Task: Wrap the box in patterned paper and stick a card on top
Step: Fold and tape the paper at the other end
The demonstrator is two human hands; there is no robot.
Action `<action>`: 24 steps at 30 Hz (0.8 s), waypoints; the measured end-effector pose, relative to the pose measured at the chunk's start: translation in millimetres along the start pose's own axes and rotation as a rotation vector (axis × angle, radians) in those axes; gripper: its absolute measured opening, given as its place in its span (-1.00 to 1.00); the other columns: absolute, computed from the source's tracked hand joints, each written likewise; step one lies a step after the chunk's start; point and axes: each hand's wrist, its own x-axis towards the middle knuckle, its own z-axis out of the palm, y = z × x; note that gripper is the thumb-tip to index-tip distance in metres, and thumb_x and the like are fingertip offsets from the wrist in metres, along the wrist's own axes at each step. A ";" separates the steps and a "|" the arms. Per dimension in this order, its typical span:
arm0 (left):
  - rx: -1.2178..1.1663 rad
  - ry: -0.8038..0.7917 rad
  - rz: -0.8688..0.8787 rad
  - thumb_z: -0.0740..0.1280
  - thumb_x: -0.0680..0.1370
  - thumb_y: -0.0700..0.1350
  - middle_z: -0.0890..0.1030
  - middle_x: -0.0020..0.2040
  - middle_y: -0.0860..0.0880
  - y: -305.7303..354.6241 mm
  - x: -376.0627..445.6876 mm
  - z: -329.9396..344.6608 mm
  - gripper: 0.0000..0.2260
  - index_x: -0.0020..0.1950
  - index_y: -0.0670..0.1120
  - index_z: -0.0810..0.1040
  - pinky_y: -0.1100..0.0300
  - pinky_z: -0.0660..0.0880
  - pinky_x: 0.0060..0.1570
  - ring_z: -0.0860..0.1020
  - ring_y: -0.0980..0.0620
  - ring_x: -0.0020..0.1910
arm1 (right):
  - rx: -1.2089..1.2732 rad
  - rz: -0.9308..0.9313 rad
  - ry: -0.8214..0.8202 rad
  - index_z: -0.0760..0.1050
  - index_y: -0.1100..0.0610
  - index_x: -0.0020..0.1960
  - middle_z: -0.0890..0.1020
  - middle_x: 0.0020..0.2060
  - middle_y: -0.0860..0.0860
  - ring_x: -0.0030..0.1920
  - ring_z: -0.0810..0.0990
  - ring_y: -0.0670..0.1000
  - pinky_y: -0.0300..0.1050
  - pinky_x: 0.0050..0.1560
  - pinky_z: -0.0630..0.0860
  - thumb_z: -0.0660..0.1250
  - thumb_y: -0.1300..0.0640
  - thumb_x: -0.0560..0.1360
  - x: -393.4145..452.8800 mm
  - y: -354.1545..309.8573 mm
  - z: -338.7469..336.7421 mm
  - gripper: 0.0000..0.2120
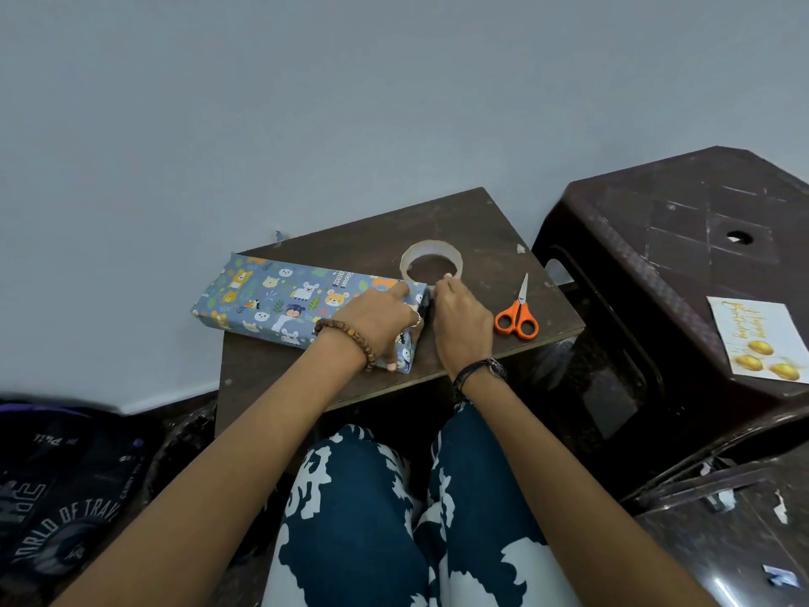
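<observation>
The box [280,300], wrapped in blue paper with cartoon animals, lies flat on the small dark table [481,230]. My left hand [378,319] presses on its right end, with fingers spread over the folded paper and the thumb at the near corner. Just past that end, my right hand [459,322] has its fingers curled, the fingertips pinching at the near rim of the clear tape roll [431,256]. Whether a strip of tape is pulled out is too small to tell. The white card [759,339] with gold lettering and gold balls lies on the dark plastic stool [656,238] at the right.
Orange-handled scissors [518,315] lie on the table to the right of my right hand. A grey wall stands close behind the table. A dark printed bag [61,497] sits on the floor at the left. My knees in patterned trousers are under the table's near edge.
</observation>
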 end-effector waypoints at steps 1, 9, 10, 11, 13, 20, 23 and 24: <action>0.003 0.005 -0.002 0.50 0.37 -0.11 0.23 0.40 -0.07 0.1 -0.1 0.2 -0.58 0.20 -0.05 0.52 0.03 0.49 0.06 0.48 -0.18 0.11 | -0.020 -0.020 -0.015 0.47 0.18 -0.35 0.64 -0.29 0.09 -0.41 0.61 0.02 -0.33 -0.62 0.23 0.60 0.42 -0.01 0.1 -0.8 -2.4 -0.61; 0.026 0.006 0.004 0.49 0.38 -0.08 0.23 0.41 -0.07 -0.2 -0.2 -0.1 -0.53 0.25 -0.07 0.49 0.02 0.47 0.03 0.47 -0.17 0.16 | -0.004 -0.018 -0.319 0.30 0.26 0.21 0.51 0.16 0.18 0.09 0.54 0.18 -0.10 -0.18 0.32 0.13 0.30 0.56 6.8 -1.8 -26.8 -0.78; 0.026 0.006 0.007 0.49 0.38 -0.07 0.22 0.41 -0.07 -0.5 -0.5 -0.2 -0.52 0.26 -0.07 0.48 0.01 0.48 0.06 0.46 -0.17 0.17 | 0.028 -0.003 -0.340 0.30 0.27 0.20 0.52 0.14 0.20 0.08 0.54 0.20 -0.08 -0.18 0.31 0.13 0.29 0.56 8.1 -2.9 -28.5 -0.77; 0.025 0.006 0.008 0.49 0.38 -0.07 0.22 0.41 -0.07 -0.4 -1.2 -0.6 -0.52 0.27 -0.07 0.47 0.00 0.48 0.08 0.46 -0.17 0.18 | 0.069 0.024 -0.356 0.31 0.28 0.18 0.53 0.10 0.23 0.07 0.54 0.24 -0.06 -0.20 0.30 0.12 0.29 0.55 11.1 -2.7 -29.9 -0.79; 0.028 0.007 0.010 0.49 0.39 -0.07 0.23 0.41 -0.07 0.6 -2.3 -1.4 -0.52 0.27 -0.07 0.47 0.01 0.47 0.08 0.45 -0.17 0.19 | 0.150 0.073 -0.375 0.32 0.30 0.13 0.55 0.05 0.27 0.04 0.52 0.31 0.00 -0.20 0.31 0.11 0.29 0.54 21.7 2.4 -31.5 -0.82; 0.039 0.015 0.016 0.48 0.39 -0.07 0.23 0.41 -0.08 1.8 -2.8 -1.5 -0.53 0.27 -0.06 0.48 0.03 0.45 0.09 0.46 -0.18 0.19 | 0.706 0.278 -0.320 0.37 0.15 -0.08 0.56 -0.05 0.15 -0.02 0.49 0.10 -0.12 -0.06 0.38 0.19 0.31 0.53 48.7 30.4 -23.0 -0.92; 0.046 0.027 0.017 0.49 0.38 -0.05 0.22 0.41 -0.08 -0.5 -2.1 0.5 -0.51 0.27 -0.07 0.48 0.03 0.46 0.09 0.46 -0.18 0.18 | 0.913 0.408 -0.157 0.50 0.18 -0.09 0.61 -0.06 0.08 -0.01 0.51 -0.01 -0.14 0.00 0.41 0.30 0.25 0.50 30.4 28.3 -32.0 -0.98; 0.052 0.031 0.020 0.49 0.38 -0.05 0.21 0.42 -0.08 -1.5 -2.1 0.7 -0.51 0.28 -0.08 0.48 0.05 0.45 0.08 0.47 -0.18 0.18 | 0.984 0.459 -0.133 0.53 0.19 -0.11 0.62 -0.10 0.08 -0.05 0.52 -0.03 -0.14 0.00 0.44 0.32 0.24 0.49 21.0 25.3 -33.8 -0.97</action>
